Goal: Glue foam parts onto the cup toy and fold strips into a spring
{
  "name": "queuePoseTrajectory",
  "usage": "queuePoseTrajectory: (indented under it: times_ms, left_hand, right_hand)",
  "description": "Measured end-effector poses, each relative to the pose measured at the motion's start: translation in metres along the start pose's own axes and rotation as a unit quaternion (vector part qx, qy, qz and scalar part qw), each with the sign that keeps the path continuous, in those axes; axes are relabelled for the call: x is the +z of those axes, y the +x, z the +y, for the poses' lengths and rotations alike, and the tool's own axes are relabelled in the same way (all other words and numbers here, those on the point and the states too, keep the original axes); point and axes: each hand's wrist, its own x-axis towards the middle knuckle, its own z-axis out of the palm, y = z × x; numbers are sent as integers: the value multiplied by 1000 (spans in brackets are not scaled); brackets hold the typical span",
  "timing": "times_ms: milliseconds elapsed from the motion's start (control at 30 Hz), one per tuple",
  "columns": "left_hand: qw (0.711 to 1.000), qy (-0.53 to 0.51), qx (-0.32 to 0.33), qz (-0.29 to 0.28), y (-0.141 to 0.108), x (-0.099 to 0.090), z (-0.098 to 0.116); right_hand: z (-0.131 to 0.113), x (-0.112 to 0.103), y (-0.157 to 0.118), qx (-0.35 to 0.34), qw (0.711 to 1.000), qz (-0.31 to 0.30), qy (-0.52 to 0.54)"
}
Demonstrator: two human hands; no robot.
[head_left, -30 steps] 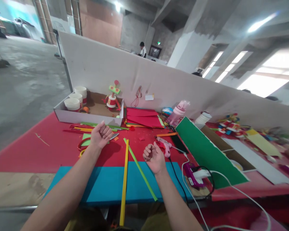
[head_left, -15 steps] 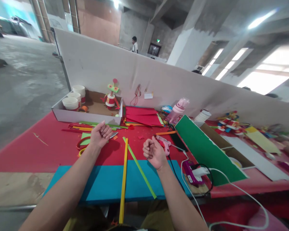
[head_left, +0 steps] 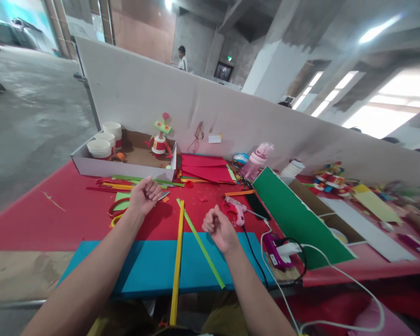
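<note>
My left hand (head_left: 145, 195) is curled into a loose fist above the red table cover, with nothing showing in it. Partly hidden behind it are scissors with red handles (head_left: 116, 207) and a green paper piece (head_left: 122, 199); a metal blade shows past the knuckles. My right hand (head_left: 220, 228), also loosely closed and holding nothing visible, hovers over the far edge of the blue sheet (head_left: 143, 266). Just beyond it lies a pink glue gun (head_left: 238, 210). Between the hands, a yellow paper strip (head_left: 177, 266) and a green strip (head_left: 205, 249) meet at their far ends.
A cardboard tray (head_left: 126, 169) holds white cups (head_left: 100, 148) and a paper robot figure (head_left: 159, 143). Red paper sheets (head_left: 206, 168) and a pink bottle (head_left: 257, 161) stand behind. At right are a green board (head_left: 301, 224), a purple power strip (head_left: 276, 252) and cables.
My right hand has shifted slightly left and down, drawing away from the glue gun. The left hand stays closed in about the same place. The view has turned a little.
</note>
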Motion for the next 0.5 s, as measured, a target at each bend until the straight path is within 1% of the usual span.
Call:
queuePoseTrajectory:
  times_ms: [67, 100, 167, 267, 400, 500]
  left_hand:
    - [1000, 4, 0, -2, 0, 1, 1]
    - [1000, 7, 0, -2, -1, 2, 1]
    - [1000, 11, 0, 1, -1, 3, 2]
    - [1000, 15, 1, 2, -1, 3, 2]
    - [1000, 24, 3, -6, -1, 3, 3]
    - [996, 81, 2, -40, -3, 7, 1]
  right_hand:
    - [-6, 5, -3, -6, 991, -16, 130]
    - [-6, 6, -4, -7, 984, -18, 177]
    - [-4, 5, -5, -12, 972, -12, 234]
    - [5, 1, -6, -20, 965, -3, 262]
    - [11, -2, -7, -29, 966, 21, 257]
    - [9, 2, -7, -27, 972, 42, 231]
